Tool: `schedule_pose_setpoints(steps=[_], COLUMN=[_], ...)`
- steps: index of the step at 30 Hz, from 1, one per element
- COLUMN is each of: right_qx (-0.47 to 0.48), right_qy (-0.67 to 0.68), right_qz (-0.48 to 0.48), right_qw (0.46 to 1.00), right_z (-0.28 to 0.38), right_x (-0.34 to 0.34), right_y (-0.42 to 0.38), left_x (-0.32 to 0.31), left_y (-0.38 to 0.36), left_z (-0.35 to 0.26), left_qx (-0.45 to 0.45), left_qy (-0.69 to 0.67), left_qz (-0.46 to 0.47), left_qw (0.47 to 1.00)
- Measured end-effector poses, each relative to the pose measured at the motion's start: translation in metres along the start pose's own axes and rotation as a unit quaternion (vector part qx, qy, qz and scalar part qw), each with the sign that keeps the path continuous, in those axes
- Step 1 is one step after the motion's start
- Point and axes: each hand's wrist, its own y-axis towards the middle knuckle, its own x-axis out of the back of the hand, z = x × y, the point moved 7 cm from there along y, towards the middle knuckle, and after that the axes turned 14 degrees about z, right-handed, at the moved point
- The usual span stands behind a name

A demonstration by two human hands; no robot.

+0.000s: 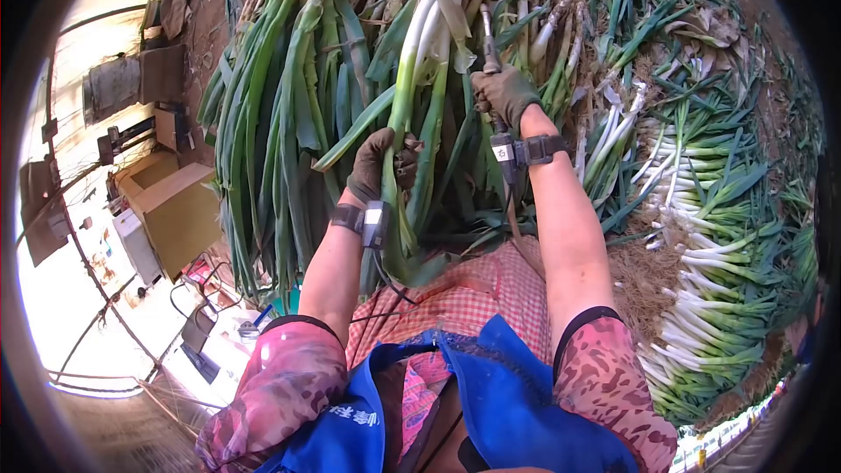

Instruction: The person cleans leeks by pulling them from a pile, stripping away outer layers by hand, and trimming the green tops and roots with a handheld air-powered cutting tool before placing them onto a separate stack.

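My left hand (384, 163), in a dark glove, is closed around the green part of a leek (406, 92). The leek's white end points away from me, with pale loose skin (454, 13) hanging beside it. My right hand (506, 96), also gloved, grips an air gun (491, 57) with a slim nozzle. Its nozzle tip is just right of the leek's white end, apart from it. A hose (512, 215) runs down from the handle toward my lap. Long untrimmed leeks (276, 114) lie in a heap left of and beyond my hands.
At the right lies a long row of cleaned leeks (701, 271), white ends toward me. Cut roots (644, 285) and stripped leaves (648, 26) litter the ground. A cardboard box (180, 215) stands at the left. A checked cloth (455, 285) covers my lap.
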Motion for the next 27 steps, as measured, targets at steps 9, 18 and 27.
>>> schedule_pose_setpoints(steps=[9,18,27], right_qx=[-0.036,0.107,0.060], right_qy=[0.525,0.639,0.313], right_qz=[0.016,0.074,-0.253], right_qw=[0.850,0.758,0.913], right_z=[-0.040,0.047,0.034], right_x=[-0.144,-0.063,0.153], right_y=[-0.023,-0.125,-0.316], left_x=[0.080,-0.044,-0.184], left_y=[0.003,0.037,0.096], left_z=[-0.048,0.041,0.129], left_qx=[0.029,-0.083,0.008], left_qy=[0.727,0.555,0.703], left_qz=[-0.326,-0.112,-0.031], left_qw=[0.604,0.820,0.710])
